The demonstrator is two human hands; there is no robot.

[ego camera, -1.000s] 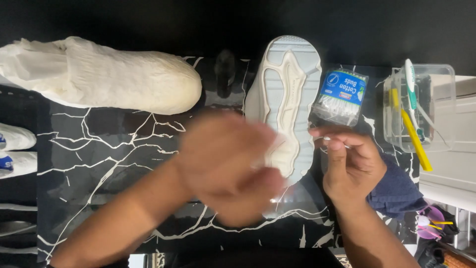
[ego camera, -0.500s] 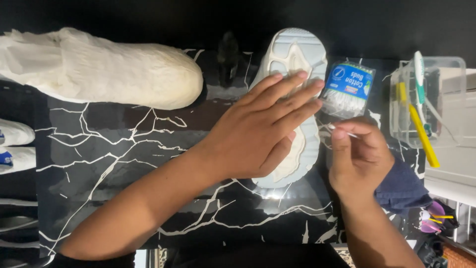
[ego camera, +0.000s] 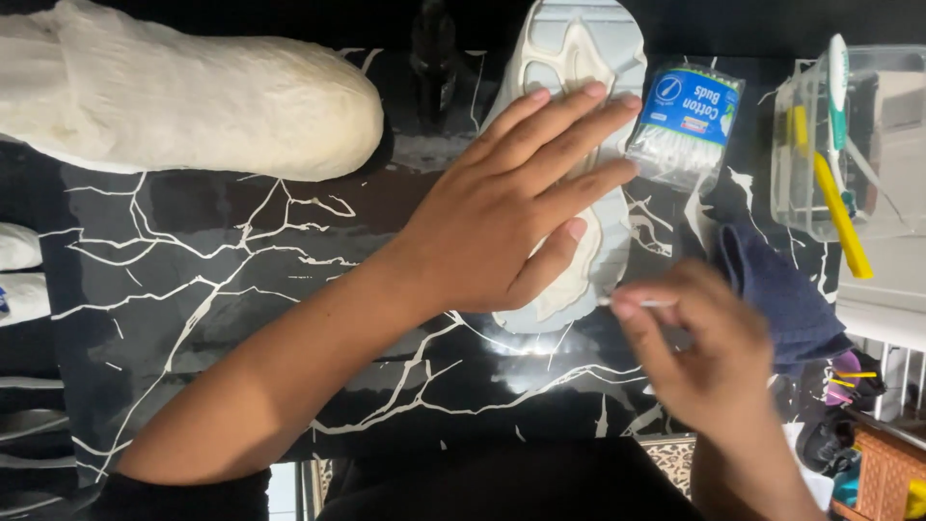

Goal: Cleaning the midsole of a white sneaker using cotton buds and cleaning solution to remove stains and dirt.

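A white shoe (ego camera: pixel 579 58) lies sole up on the black marble table (ego camera: pixel 241 289). My left hand (ego camera: pixel 511 203) rests flat on the sole with its fingers spread, pressing it down. My right hand (ego camera: pixel 704 352) is just right of the shoe's heel, blurred, pinching a thin white cotton swab (ego camera: pixel 632 302) whose tip points at the sole's edge. A clear pack of cotton swabs (ego camera: pixel 680 125) with a blue label lies to the right of the shoe's toe.
A second white shoe stuffed with paper (ego camera: pixel 193 96) lies at the upper left. A dark blue cloth (ego camera: pixel 781 289) sits right of my right hand. A clear plastic box (ego camera: pixel 849 135) with brushes and a yellow tool stands at the right edge.
My left hand has come down from a blurred move and lies flat on the sole. My right hand has dropped from beside the swab pack toward the heel, swab still pinched.
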